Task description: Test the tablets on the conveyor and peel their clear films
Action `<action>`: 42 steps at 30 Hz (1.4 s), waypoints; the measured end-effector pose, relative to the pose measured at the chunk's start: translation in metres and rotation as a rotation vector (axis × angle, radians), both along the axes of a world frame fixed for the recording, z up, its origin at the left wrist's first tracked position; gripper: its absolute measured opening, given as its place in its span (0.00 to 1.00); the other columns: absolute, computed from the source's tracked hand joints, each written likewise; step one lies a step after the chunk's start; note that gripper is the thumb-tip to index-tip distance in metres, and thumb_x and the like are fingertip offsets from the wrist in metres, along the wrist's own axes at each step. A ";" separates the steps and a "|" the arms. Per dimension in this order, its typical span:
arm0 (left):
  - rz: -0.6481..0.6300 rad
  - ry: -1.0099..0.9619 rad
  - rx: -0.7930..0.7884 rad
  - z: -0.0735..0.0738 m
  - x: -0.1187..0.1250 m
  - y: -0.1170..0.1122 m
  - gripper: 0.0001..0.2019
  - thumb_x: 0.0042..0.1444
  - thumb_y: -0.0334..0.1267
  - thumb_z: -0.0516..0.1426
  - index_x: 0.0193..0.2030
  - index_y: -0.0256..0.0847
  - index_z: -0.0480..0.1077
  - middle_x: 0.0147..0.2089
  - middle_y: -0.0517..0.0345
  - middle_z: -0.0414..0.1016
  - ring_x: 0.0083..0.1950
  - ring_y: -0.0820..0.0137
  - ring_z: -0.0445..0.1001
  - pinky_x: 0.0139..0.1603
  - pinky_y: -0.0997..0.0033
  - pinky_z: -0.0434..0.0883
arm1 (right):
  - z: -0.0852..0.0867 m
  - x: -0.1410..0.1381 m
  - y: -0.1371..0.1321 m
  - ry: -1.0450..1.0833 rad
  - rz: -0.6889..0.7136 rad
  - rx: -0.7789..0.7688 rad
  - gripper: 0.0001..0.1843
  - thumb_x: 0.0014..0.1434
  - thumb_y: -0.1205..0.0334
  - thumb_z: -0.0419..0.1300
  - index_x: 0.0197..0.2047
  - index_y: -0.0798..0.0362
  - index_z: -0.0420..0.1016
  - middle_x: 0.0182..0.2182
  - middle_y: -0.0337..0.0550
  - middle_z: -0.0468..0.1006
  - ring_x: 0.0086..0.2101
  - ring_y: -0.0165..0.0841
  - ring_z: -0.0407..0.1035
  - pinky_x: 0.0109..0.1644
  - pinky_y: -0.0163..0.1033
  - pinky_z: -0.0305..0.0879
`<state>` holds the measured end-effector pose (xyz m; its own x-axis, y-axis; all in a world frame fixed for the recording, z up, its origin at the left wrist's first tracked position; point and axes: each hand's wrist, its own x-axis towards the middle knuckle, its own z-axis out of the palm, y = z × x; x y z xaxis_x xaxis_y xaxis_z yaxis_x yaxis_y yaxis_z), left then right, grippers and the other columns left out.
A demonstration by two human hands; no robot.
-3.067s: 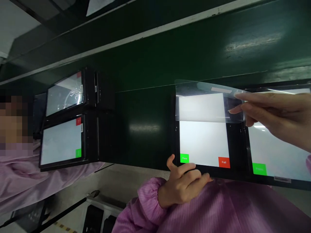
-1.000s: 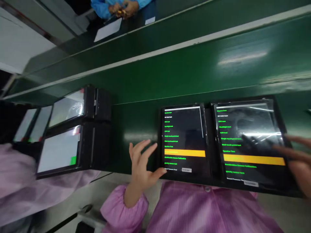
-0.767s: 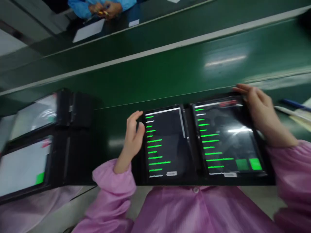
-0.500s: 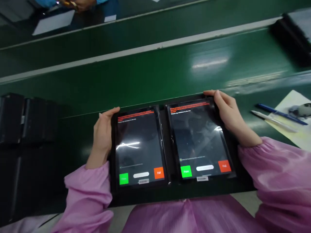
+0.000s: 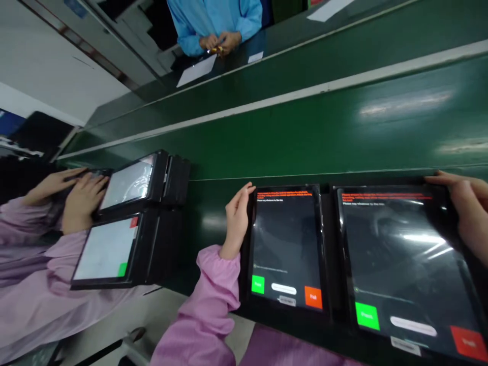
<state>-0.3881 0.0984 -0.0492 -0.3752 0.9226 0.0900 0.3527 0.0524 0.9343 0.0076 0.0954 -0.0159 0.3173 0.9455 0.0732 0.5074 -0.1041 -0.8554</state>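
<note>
Tablets [image 5: 285, 249] lay side by side on the green counter [image 5: 305, 127], the left tablet at about 6 o'clock and the right tablet [image 5: 400, 264] at about 4 o'clock. Both screens were dark, with red text along the top, and each showed a green Pass button [image 5: 258, 284] at its lower left and a red Fail button [image 5: 313, 297] at its lower right. The left grip [image 5: 236, 221] stood with its fingers pressed together against the tablet's outer edge, fingertips near the top corner; whether it was clamping or only resting there, I cannot tell. The right grip [image 5: 467, 203], cut off by the frame at 3 o'clock, curled its fingers over the top edge of the right tablet. Pink sleeves covered the person's arms. At 9 o'clock, a co-worker in pink had both hands [image 5: 84, 195] on a stacked tablet [image 5: 127, 183] above a lit one [image 5: 104, 249]. At 12 o'clock, across the counter, a person in a blue coat [image 5: 213, 20] held something small and yellow above a sheet of white paper [image 5: 196, 70].
</note>
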 end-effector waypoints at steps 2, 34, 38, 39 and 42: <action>-0.017 -0.011 -0.002 0.001 0.001 -0.005 0.25 0.66 0.60 0.56 0.45 0.41 0.84 0.61 0.46 0.81 0.64 0.54 0.79 0.66 0.54 0.74 | -0.003 0.002 -0.003 -0.005 -0.029 0.007 0.35 0.54 0.17 0.58 0.43 0.37 0.85 0.52 0.49 0.83 0.57 0.56 0.74 0.58 0.64 0.69; -0.213 0.044 0.037 -0.002 -0.004 -0.002 0.21 0.64 0.58 0.57 0.45 0.43 0.82 0.57 0.47 0.82 0.67 0.56 0.75 0.69 0.53 0.70 | -0.016 0.011 -0.006 -0.084 -0.145 0.129 0.32 0.54 0.28 0.58 0.32 0.50 0.84 0.42 0.54 0.83 0.46 0.49 0.78 0.57 0.56 0.71; -0.228 0.038 0.018 -0.004 -0.004 0.002 0.20 0.64 0.56 0.57 0.46 0.44 0.82 0.58 0.47 0.80 0.67 0.56 0.74 0.70 0.53 0.69 | -0.016 0.011 -0.005 -0.092 -0.092 0.132 0.31 0.56 0.30 0.58 0.35 0.50 0.86 0.45 0.53 0.83 0.47 0.47 0.78 0.55 0.53 0.73; -0.233 0.037 0.007 -0.003 -0.004 0.003 0.20 0.63 0.56 0.58 0.46 0.44 0.82 0.59 0.46 0.80 0.68 0.55 0.73 0.70 0.53 0.69 | -0.016 0.011 -0.004 -0.096 -0.083 0.137 0.31 0.56 0.30 0.58 0.35 0.50 0.86 0.46 0.53 0.83 0.47 0.47 0.78 0.54 0.52 0.73; -0.248 0.027 -0.029 0.000 -0.005 -0.005 0.21 0.61 0.56 0.61 0.51 0.45 0.81 0.66 0.46 0.75 0.72 0.54 0.69 0.73 0.52 0.66 | -0.008 0.007 -0.009 -0.121 -0.073 0.177 0.31 0.59 0.32 0.56 0.37 0.51 0.85 0.47 0.54 0.82 0.47 0.47 0.78 0.53 0.52 0.73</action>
<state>-0.3930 0.0934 -0.0491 -0.1345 0.9885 0.0690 0.3825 -0.0124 0.9239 0.0148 0.0860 -0.0239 0.3630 0.8893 0.2780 0.6039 0.0026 -0.7970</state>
